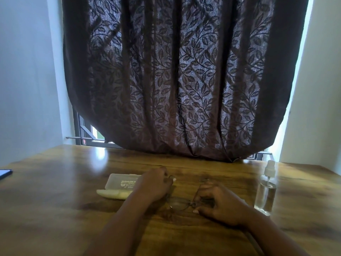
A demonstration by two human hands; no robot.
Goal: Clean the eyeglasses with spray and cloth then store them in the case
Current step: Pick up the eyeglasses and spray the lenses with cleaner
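Both hands down on the wooden table (55,191); left hand (153,187) and right hand (219,202) curled round the eyeglasses (180,204); case (120,182) left, spray bottle (266,191) right.

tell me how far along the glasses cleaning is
Nothing looks finished yet. In hand: both hands, left and right, are on the eyeglasses lying on the table. Left to do: the spray bottle stands untouched at the right, the folded cloth lies by the closed case, so spraying, wiping and storing all remain.
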